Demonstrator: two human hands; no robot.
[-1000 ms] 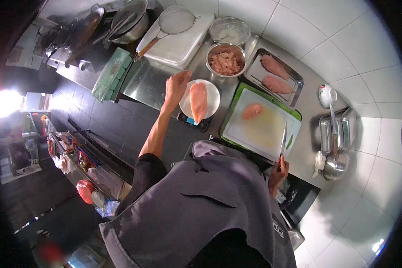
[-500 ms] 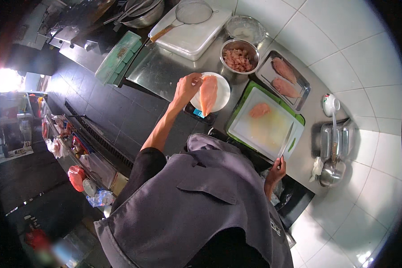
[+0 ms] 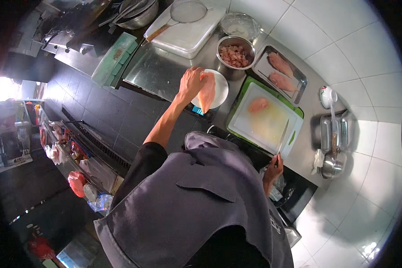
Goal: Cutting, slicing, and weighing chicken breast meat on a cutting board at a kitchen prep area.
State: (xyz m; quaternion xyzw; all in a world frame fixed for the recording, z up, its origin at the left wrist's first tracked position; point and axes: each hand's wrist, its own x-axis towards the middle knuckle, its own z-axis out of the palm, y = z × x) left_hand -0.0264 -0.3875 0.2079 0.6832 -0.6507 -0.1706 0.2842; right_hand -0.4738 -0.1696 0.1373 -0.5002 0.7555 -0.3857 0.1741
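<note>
My left hand [image 3: 192, 83] is closed on the upper edge of a raw chicken breast [image 3: 207, 94]. The breast lies along a round white plate [image 3: 221, 93], which rests on a dark kitchen scale [image 3: 199, 110] with a lit blue display. Around the handle of a knife [image 3: 283, 136] is my right hand [image 3: 273, 169], at the near right side of the white cutting board [image 3: 243, 119]. The blade lies over the board's right part, pointing away from me. A smaller piece of chicken [image 3: 258, 105] sits on the board's far left, beside a wet yellowish patch.
Beyond the board stand a steel pot [image 3: 234, 56] of diced meat and a metal tray [image 3: 302, 87] with two chicken breasts. A sieve [image 3: 188, 11] rests on a white lidded container [image 3: 183, 38]. A green compartment box [image 3: 115, 60] is at the left; a small saucepan [image 3: 331, 167] at the right.
My left hand has shifted further over the chicken breast, its fingers now covering more of the top end. My right hand keeps the knife in nearly the same place. The view has shifted slightly.
</note>
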